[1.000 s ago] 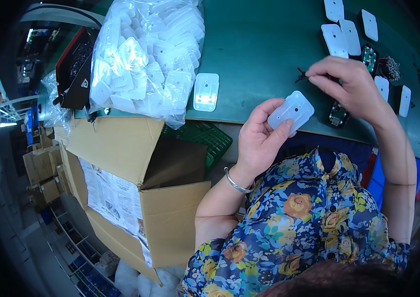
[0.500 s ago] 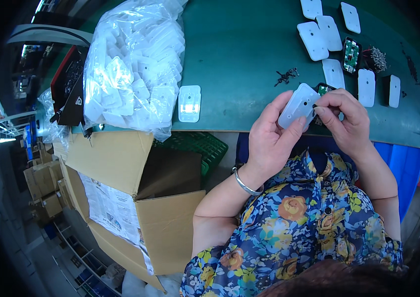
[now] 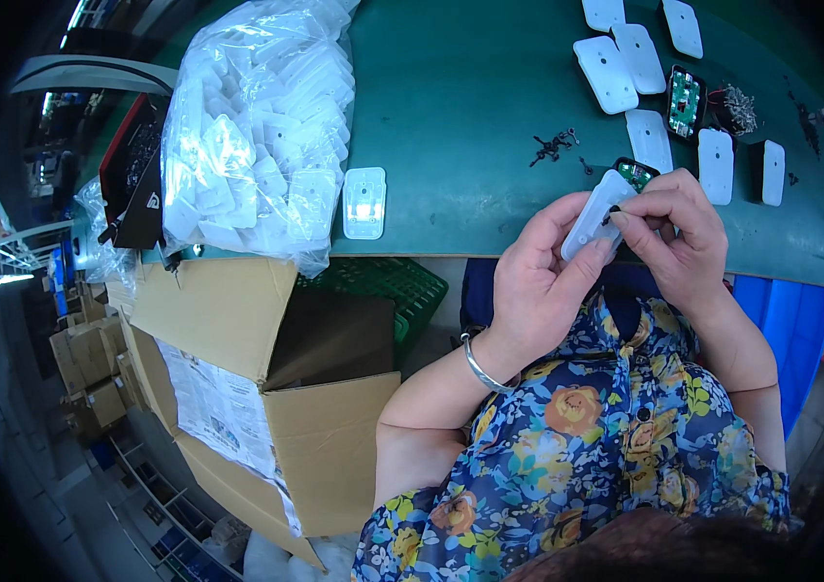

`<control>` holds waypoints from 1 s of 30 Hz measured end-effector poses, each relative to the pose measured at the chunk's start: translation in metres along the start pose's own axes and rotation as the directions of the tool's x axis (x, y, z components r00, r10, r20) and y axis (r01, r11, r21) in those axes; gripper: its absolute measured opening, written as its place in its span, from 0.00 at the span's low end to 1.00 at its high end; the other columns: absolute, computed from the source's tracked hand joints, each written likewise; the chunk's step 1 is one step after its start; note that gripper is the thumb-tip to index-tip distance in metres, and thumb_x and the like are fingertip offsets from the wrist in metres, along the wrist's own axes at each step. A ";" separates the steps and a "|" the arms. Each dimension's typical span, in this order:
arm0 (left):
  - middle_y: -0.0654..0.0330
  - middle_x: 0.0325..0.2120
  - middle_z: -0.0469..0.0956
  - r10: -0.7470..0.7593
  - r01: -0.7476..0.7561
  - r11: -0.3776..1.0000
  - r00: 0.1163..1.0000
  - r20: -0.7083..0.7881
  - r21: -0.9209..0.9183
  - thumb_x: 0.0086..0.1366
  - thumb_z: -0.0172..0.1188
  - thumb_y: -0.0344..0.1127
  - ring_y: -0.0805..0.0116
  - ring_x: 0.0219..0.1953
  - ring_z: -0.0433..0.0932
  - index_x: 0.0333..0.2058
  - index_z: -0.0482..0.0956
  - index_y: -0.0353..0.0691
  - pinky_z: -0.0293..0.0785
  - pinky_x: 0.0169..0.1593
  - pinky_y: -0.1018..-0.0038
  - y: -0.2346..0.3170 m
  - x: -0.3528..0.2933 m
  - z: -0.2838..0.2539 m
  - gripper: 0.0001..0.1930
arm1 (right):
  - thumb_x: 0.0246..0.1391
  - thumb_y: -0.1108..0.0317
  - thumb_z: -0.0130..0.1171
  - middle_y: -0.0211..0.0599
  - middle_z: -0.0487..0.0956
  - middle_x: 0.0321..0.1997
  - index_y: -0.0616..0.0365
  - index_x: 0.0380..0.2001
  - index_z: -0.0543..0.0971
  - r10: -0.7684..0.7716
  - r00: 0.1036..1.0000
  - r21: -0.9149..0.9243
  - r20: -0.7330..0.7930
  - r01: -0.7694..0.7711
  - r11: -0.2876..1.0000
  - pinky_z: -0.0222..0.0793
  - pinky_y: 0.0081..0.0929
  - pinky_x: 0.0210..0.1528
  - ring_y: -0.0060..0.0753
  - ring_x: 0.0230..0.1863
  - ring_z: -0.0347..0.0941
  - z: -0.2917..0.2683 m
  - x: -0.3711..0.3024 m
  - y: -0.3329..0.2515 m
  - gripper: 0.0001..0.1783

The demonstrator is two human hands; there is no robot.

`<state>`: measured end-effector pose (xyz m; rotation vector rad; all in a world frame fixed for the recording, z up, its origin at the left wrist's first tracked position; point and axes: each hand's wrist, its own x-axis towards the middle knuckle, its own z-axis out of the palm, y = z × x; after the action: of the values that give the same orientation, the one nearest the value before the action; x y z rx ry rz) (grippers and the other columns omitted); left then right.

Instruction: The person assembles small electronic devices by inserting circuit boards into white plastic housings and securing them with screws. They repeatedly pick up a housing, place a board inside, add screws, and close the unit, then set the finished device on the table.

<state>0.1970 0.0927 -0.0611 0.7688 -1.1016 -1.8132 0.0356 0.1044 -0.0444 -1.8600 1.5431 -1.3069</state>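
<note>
A white plastic cover (image 3: 587, 221) is held tilted between the thumb and fingers of my left hand (image 3: 540, 276). My right hand (image 3: 679, 238) pinches a small black part (image 3: 614, 210) against the cover's face, near a hole in it. Just beyond my fingers, a black housing with a green circuit board (image 3: 636, 173) is partly hidden by my right hand. Small black pieces (image 3: 553, 146) lie in a loose cluster on the green table (image 3: 461, 126) beyond my left hand.
Several white covers (image 3: 606, 76), another open housing with a circuit board (image 3: 686, 102) and a heap of screws (image 3: 739, 109) lie at the far right. One cover (image 3: 364, 204) sits beside a clear bag of covers (image 3: 266, 136). An open carton (image 3: 329, 427) stands left of me.
The white cover has turned more edge-on and shifted slightly right. My right fingers have brought the black part onto its face. The view has shifted a little.
</note>
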 end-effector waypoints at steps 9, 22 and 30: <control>0.59 0.43 0.71 0.035 -0.037 0.998 0.999 -0.026 -0.046 0.61 0.52 0.24 0.77 0.43 0.71 0.52 0.62 0.31 0.69 0.46 0.81 -0.003 -0.002 0.005 0.20 | 0.41 0.77 0.64 0.32 0.72 0.28 0.60 0.27 0.77 0.051 0.999 0.008 0.002 -0.051 0.999 0.62 0.15 0.21 0.16 0.22 0.66 0.000 0.000 -0.006 0.07; 0.59 0.43 0.71 0.042 -0.043 0.999 0.999 -0.030 -0.031 0.62 0.51 0.24 0.77 0.44 0.71 0.51 0.63 0.31 0.69 0.47 0.80 -0.003 -0.001 0.006 0.19 | 0.42 0.75 0.64 0.31 0.71 0.25 0.60 0.25 0.76 0.027 0.999 -0.047 -0.019 -0.028 0.999 0.59 0.14 0.18 0.17 0.17 0.63 0.003 0.000 -0.004 0.06; 0.58 0.43 0.71 0.013 -0.014 0.997 1.000 -0.026 -0.073 0.62 0.50 0.24 0.76 0.44 0.71 0.51 0.62 0.31 0.70 0.48 0.78 -0.006 0.001 0.007 0.18 | 0.44 0.75 0.63 0.30 0.70 0.25 0.60 0.25 0.75 0.080 0.996 -0.011 -0.038 -0.080 0.997 0.58 0.14 0.18 0.16 0.17 0.62 0.005 -0.004 0.000 0.05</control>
<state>0.1888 0.0963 -0.0631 0.7378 -1.0161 -1.8171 0.0397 0.1072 -0.0483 -1.7716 1.6308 -1.3058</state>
